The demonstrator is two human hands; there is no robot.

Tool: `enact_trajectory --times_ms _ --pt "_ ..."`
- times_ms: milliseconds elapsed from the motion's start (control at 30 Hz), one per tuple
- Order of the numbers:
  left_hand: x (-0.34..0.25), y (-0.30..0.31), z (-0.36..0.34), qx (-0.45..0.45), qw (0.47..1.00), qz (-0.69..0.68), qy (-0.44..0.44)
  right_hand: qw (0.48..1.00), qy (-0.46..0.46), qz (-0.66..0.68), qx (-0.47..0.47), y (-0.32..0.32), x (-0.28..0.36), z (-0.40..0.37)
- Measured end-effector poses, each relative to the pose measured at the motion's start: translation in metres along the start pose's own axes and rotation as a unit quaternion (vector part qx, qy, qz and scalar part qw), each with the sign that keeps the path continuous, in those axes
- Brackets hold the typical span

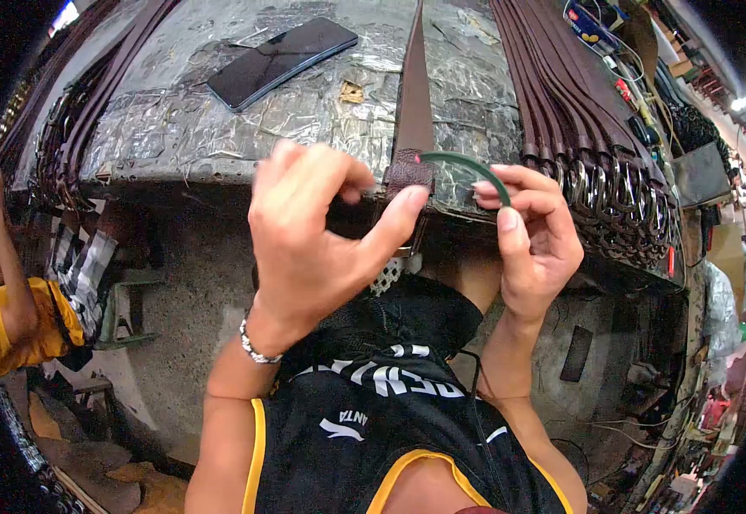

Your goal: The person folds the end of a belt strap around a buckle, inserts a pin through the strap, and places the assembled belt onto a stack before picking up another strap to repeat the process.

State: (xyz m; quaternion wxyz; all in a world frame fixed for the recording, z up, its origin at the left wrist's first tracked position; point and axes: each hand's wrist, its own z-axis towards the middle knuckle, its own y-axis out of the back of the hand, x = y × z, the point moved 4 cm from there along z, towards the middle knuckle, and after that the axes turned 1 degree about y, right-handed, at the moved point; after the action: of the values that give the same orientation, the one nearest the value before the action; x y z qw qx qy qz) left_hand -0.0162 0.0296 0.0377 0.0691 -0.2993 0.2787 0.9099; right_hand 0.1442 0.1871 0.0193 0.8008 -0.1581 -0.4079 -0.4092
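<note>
A brown leather belt [412, 103] runs from the far side of the work table to its front edge, where its folded end with a leather loop [409, 176] lies. My left hand [313, 227] is open beside this end, its thumb stretched out with the tip right at the loop and its fingers bent and apart. Between the thumb and fingers of my right hand [534, 236] is a thin, curved dark green strip [476, 164]. The strip's reddish far tip meets the belt just above the loop. A buckle under the belt end is mostly hidden by the left hand.
A black phone [283, 62] lies on the taped table top [185, 120]. Many brown belts [553, 94] with metal buckles [617, 197] hang over the edge at right, and more belts [90, 103] at left. A person in a yellow shirt [26, 325] is at far left.
</note>
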Motion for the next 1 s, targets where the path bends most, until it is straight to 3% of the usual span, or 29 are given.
enact_trajectory --times_ms 33,67,333,433,1000 --pt "-0.004 -0.002 0.005 -0.045 0.993 0.096 -0.056 1.000 -0.002 -0.001 0.005 0.000 0.000 0.003" --pt "-0.003 -0.008 0.008 -0.056 0.989 0.128 -0.046 1.000 -0.004 -0.002 0.010 0.000 0.000 0.007" --pt "0.012 -0.020 0.006 0.007 0.999 0.033 -0.005 0.992 -0.006 -0.067 0.105 0.004 -0.001 0.017" --pt "0.013 -0.019 0.005 0.010 1.000 0.016 0.000 0.996 -0.011 -0.061 0.061 0.000 0.000 0.017" --pt "0.011 -0.016 0.005 0.017 1.000 0.026 0.001 0.992 0.003 -0.108 0.065 -0.001 0.000 0.017"
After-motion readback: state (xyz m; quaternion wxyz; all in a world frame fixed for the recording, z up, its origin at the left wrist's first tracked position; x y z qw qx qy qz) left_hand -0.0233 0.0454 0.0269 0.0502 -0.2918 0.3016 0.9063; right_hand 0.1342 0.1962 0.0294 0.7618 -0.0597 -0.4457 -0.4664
